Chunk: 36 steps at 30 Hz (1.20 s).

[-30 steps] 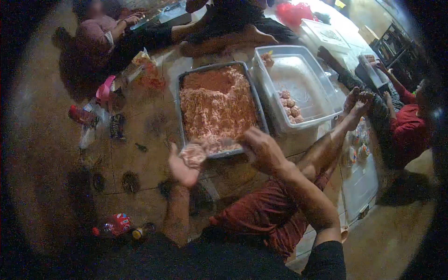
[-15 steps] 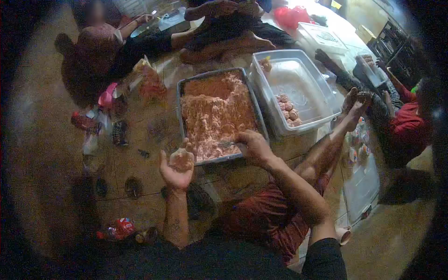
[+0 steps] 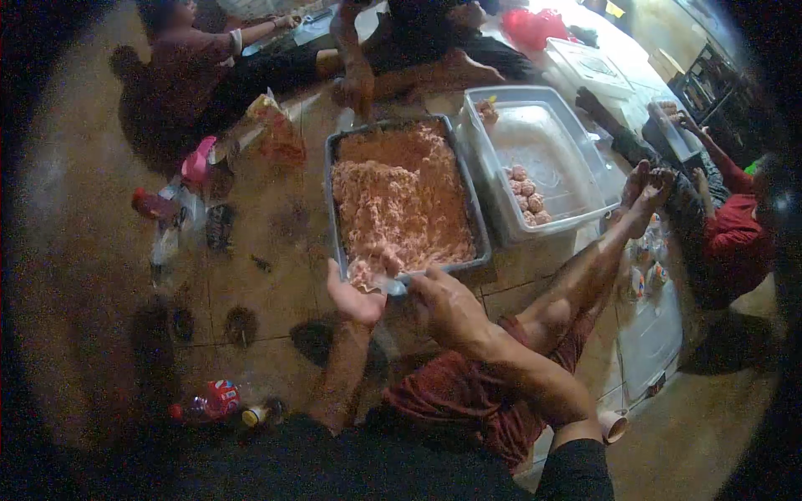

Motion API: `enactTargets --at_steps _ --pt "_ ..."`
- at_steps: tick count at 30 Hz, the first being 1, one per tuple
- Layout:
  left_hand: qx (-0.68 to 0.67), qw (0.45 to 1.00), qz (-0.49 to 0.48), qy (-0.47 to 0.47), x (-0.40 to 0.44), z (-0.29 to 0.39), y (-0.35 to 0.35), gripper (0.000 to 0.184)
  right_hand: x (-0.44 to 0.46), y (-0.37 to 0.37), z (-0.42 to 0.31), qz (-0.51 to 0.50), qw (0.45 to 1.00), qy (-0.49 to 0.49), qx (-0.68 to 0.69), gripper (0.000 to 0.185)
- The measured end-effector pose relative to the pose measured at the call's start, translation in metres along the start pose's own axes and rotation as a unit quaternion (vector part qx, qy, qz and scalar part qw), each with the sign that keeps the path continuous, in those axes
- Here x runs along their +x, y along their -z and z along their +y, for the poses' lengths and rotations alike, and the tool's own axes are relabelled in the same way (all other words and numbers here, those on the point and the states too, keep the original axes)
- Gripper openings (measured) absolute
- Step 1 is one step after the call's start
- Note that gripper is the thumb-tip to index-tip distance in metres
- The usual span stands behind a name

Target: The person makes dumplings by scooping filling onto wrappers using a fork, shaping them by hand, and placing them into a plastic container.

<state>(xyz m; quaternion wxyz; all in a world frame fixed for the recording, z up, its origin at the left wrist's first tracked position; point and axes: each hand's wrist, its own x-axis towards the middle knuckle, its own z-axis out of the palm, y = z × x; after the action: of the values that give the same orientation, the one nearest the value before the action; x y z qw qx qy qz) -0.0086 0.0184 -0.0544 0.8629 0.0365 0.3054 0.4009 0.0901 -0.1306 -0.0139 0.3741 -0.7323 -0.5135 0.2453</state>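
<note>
A dark-rimmed tray (image 3: 334,219) of reddish-pink minced mixture (image 3: 384,204) lies on the floor in front of me. At its near left corner my left hand (image 3: 359,302) is palm up, cupped under a lump of the mixture (image 3: 365,272). My right hand (image 3: 447,309) is closed around a spoon-like tool (image 3: 393,287), whose end is at the lump. Right of the tray stands a clear plastic box (image 3: 576,224), with several round balls of mixture (image 3: 526,197) along its left side and a small bag in its far left corner.
Bottles (image 3: 219,401) lie at the lower left, and a cup (image 3: 614,426) is by my right elbow. Other people sit at the upper left, top and right. My bare leg (image 3: 585,267) stretches to the right. A red bag (image 3: 535,30) lies at the top.
The left palm first carried a lump, then a thin smear, and now a lump again. My right hand has moved down and left, bringing the tool from the mixture to the left palm.
</note>
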Motion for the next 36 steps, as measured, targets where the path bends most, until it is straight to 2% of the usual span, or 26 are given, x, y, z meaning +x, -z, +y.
enactTargets --at_steps 1,2,3,4,5,6,8,10,12,13,16,18,19,21,22,24,25,28,29,30,32,33,34,35,36 --pt "0.018 0.996 -0.067 0.06 0.001 0.007 0.007 0.072 0.0 0.0 -0.003 0.025 0.999 0.018 0.016 0.037" --pt "0.019 0.996 -0.067 0.061 0.002 0.008 0.011 0.072 0.001 0.0 -0.005 0.051 0.998 0.038 0.029 0.038" --pt "0.009 0.988 -0.103 0.117 0.003 0.009 0.015 0.075 -0.001 -0.001 0.002 0.05 0.998 0.037 0.029 0.038" --pt "0.001 0.975 -0.139 0.172 0.0 0.012 0.013 0.077 -0.002 0.0 0.009 0.012 0.998 0.062 0.018 0.041" --pt "-0.014 0.968 -0.189 0.164 0.009 0.011 0.024 0.085 -0.003 0.003 0.015 -0.026 0.996 0.089 0.006 0.043" --pt "-0.013 0.968 -0.191 0.163 0.014 0.016 0.027 0.085 -0.004 0.011 0.023 -0.025 0.996 0.091 0.005 0.043" --pt "0.043 0.959 -0.172 0.22 0.008 0.021 0.025 0.096 -0.005 0.039 0.01 -0.006 0.992 0.112 -0.062 0.046" --pt "0.072 0.963 -0.168 0.2 0.003 0.008 0.016 0.1 0.001 0.039 0.031 0.025 0.993 0.11 -0.044 0.048" --pt "0.052 0.944 -0.193 0.264 -0.003 0.007 0.014 0.101 0.002 0.054 0.048 0.009 0.979 0.185 -0.086 0.05" --pt "0.053 0.943 -0.199 0.263 -0.003 0.007 0.01 0.101 0.002 0.067 0.036 -0.005 0.97 0.165 -0.177 0.046" --pt "0.114 0.944 -0.184 0.25 -0.01 0.004 0.01 0.098 -0.001 0.058 0.042 0.031 0.975 0.181 -0.127 0.043" --pt "0.077 0.923 -0.229 0.3 -0.008 0.002 0.006 0.097 -0.005 0.055 0.045 0.038 0.98 0.167 -0.101 0.043" --pt "0.078 0.921 -0.232 0.302 -0.009 0.0 0.004 0.097 -0.007 0.055 0.045 0.041 0.984 0.156 -0.076 0.042" --pt "0.112 0.948 -0.202 0.219 -0.007 -0.004 0.001 0.095 -0.011 0.051 0.041 0.078 0.984 0.134 -0.091 0.037" --pt "0.114 0.946 -0.201 0.228 -0.008 -0.006 0.0 0.095 -0.017 0.044 0.037 0.112 0.983 0.105 -0.1 0.033" --pt "0.03 0.935 -0.246 0.253 -0.009 -0.01 0.0 0.092 -0.025 0.029 0.039 0.119 0.987 0.096 -0.053 0.035" --pt "0.03 0.933 -0.247 0.261 -0.003 -0.009 0.006 0.092 -0.027 0.028 0.04 0.114 0.988 0.1 -0.029 0.035" --pt "0.232 0.955 -0.138 0.119 0.026 -0.002 0.036 0.081 -0.028 0.028 0.038 0.128 0.988 0.083 -0.034 0.028" --pt "0.141 0.957 -0.215 0.138 -0.004 -0.003 0.005 0.078 -0.027 0.029 0.025 0.152 0.986 -0.014 0.066 0.025" --pt "0.142 0.956 -0.214 0.143 -0.012 -0.004 -0.004 0.078 -0.025 0.029 0.017 0.172 0.965 -0.11 0.164 0.022" --pt "0.3 0.924 -0.209 0.111 -0.02 -0.007 -0.013 0.084 -0.018 0.015 0.027 0.172 0.958 -0.103 0.205 0.025" --pt "0.385 0.883 -0.251 0.094 -0.027 -0.008 -0.013 0.09 -0.013 0.007 0.034 0.126 0.97 -0.048 0.202 0.029" --pt "0.386 0.882 -0.253 0.096 -0.004 -0.002 0.001 0.09 -0.008 0.001 0.036 0.079 0.977 0.008 0.198 0.033" --pt "0.411 0.87 -0.258 0.083 0.005 0.007 0.008 0.088 -0.007 0.0 0.026 0.09 0.953 0.007 0.29 0.039" --pt "0.455 0.849 -0.261 0.071 0.01 0.019 0.014 0.086 -0.005 0.002 0.022 0.093 0.952 0.005 0.29 0.039"
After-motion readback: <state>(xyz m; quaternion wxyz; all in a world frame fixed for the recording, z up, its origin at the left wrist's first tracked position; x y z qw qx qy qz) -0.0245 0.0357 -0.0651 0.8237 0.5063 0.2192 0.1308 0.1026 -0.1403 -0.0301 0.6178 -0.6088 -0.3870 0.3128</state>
